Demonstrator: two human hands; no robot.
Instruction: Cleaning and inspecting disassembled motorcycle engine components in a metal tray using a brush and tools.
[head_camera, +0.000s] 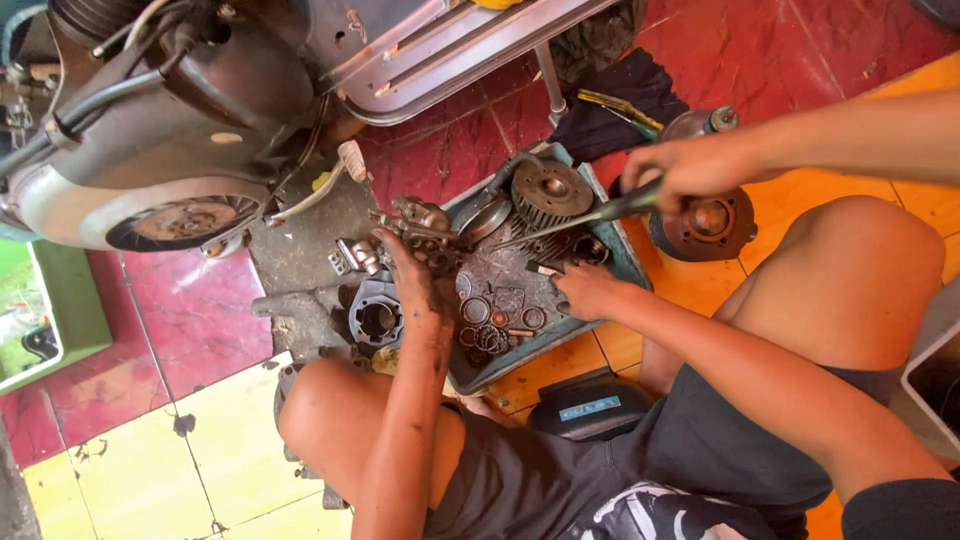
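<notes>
My left hand (418, 290), smeared with grease, reaches to the left rim of a teal tray (628, 262) and closes over a grey metal carburettor-like part (420, 218). My right hand (585, 290) is inside the tray, its fingers pinching a small dark piece (542, 268). The tray holds a toothed round wheel (548, 190), rings, washers and other small oily parts (492, 335). Another person's hand (675, 170) comes in from the right and holds a screwdriver (560, 225) pointing into the tray.
A scooter engine and wheel (180, 150) fill the top left. A finned cylinder (375, 320) lies on the floor left of the tray. A round metal housing (712, 222) sits right of it. My knees (860, 260) flank the tray; black cloth (620, 100) lies behind.
</notes>
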